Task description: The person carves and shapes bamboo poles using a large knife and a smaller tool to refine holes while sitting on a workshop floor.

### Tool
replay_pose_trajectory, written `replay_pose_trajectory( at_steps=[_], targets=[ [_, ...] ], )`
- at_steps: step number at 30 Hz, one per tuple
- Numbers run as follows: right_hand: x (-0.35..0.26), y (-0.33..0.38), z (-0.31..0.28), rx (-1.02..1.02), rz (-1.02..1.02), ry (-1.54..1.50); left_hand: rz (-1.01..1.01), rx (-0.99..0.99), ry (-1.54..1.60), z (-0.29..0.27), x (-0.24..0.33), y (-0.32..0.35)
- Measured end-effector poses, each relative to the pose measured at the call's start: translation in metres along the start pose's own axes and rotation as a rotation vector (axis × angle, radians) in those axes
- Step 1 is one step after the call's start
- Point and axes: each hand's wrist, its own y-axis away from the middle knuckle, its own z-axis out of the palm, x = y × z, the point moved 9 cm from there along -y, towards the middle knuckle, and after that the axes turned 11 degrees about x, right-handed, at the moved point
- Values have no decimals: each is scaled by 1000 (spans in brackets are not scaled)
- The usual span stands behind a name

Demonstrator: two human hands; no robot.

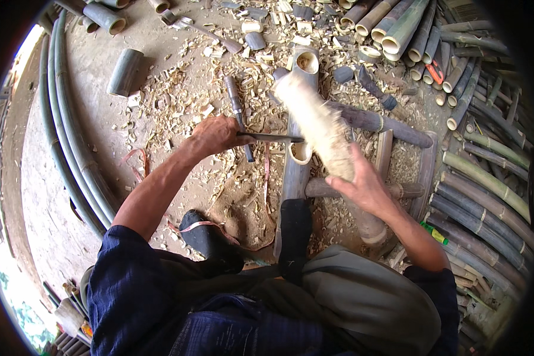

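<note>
My left hand [218, 135] is closed around the handle of a chisel [273, 137]. Its dark blade points right, and the tip lies at the edge of a hole [301, 153] cut in a thick bamboo pole [293, 185]. Above that pole, my right hand [365, 185] grips a pale, rough wooden club [317, 121], smeared by motion. A second hole [307, 62] shows farther up the pole. My left foot in a dark sock [204, 234] stands on the ground, while the right foot [295, 228] rests on the pole.
Another chisel [234, 98] with a wooden handle lies just beyond my left hand. Bamboo crosspieces [391, 127] join the pole on the right. Wood chips [178, 95] litter the ground. Stacked bamboo [486, 204] lines the right side, and long poles [71, 130] curve along the left.
</note>
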Motion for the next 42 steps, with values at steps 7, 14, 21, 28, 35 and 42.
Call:
replay_pose_trajectory(
  at_steps=[7,14,21,28,35,42],
  targets=[
    [10,-6,-5,51,-122,136,83,6,-9,5,-2,-4],
    [13,-14,16,-305,157,185,-16,-127,-266,17,-10,-1],
    [28,-23,-17,151,-244,163,157,293,-129,-16,42,47],
    [-13,-17,12,-185,-462,309,72,-12,-338,29,2,50],
    [8,-22,38,-270,-922,900,-12,-126,-326,22,16,38],
    [-12,-2,39,-254,-1036,719,-21,-105,-328,29,11,39]
  ],
)
